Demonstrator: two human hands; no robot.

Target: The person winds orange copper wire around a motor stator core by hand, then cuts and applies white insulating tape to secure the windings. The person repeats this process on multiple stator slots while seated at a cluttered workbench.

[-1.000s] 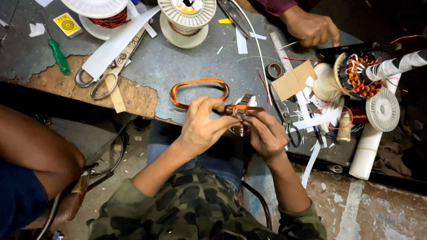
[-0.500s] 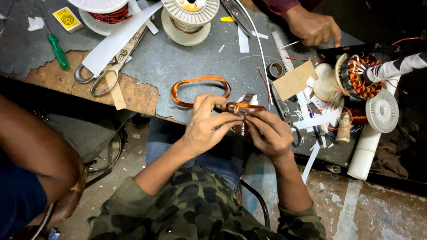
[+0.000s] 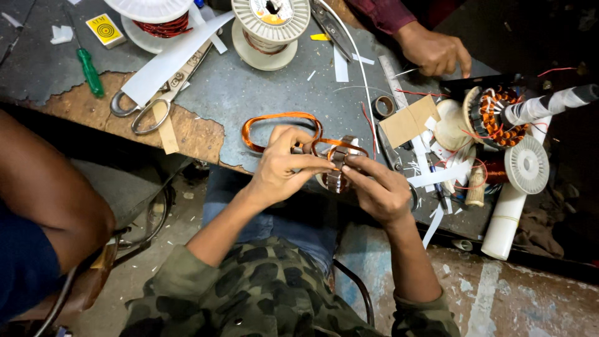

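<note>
My left hand and my right hand meet at the near edge of a worn grey table. Between their fingertips they hold a small metal winding former with an orange copper wire coil on it. A second oval copper coil joined to it lies flat on the table just behind my left hand. My arms wear camouflage sleeves.
Scissors, a green screwdriver, white paper strips and two wire spools lie at the back. A motor stator with copper windings, cardboard and a white tube sit at right. Another person's hand rests at the far edge; a bare arm fills the left.
My hands have stayed on the coil and former with small finger shifts. The other person's hand at the far edge has barely moved.
</note>
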